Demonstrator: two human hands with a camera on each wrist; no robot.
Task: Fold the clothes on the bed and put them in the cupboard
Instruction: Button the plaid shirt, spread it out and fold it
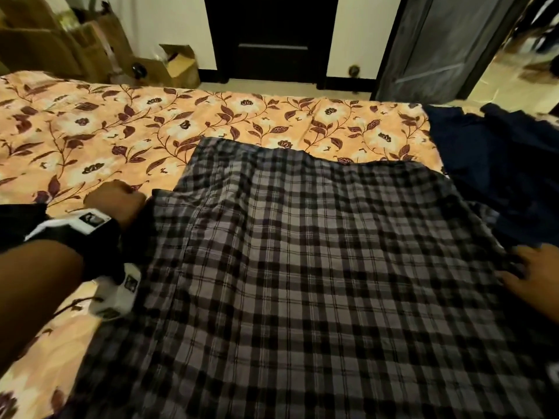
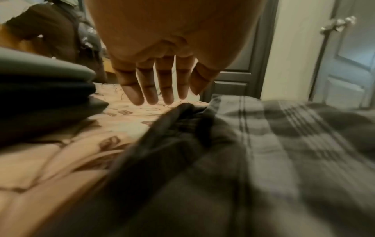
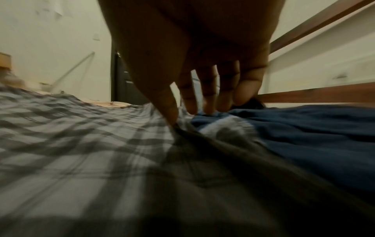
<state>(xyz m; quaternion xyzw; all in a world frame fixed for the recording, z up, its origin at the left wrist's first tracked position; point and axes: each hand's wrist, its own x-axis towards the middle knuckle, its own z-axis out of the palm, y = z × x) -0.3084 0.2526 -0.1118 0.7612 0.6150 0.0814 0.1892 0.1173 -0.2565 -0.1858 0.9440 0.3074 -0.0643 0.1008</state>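
A grey and black plaid garment [image 1: 302, 267] lies spread flat on the bed, reaching the near edge. My left hand [image 1: 116, 199] is at the garment's upper left corner. In the left wrist view its fingers [image 2: 150, 94] hang straight over the sheet, just above a bunched dark fold of the plaid garment [image 2: 182, 121], holding nothing. My right hand [image 1: 527, 267] rests on the garment's right edge. In the right wrist view its thumb [image 3: 171, 115] presses the plaid garment [image 3: 81, 136], and the straight fingers touch a dark navy garment [image 3: 304, 136].
The bed has an orange floral sheet [image 1: 90, 131]. The navy garment [image 1: 499, 170] lies crumpled at the right. A stack of folded clothes [image 2: 44, 89] sits left of my left hand. A grey cupboard door [image 1: 438, 46] stands open beyond the bed, with cardboard boxes [image 1: 178, 66] at far left.
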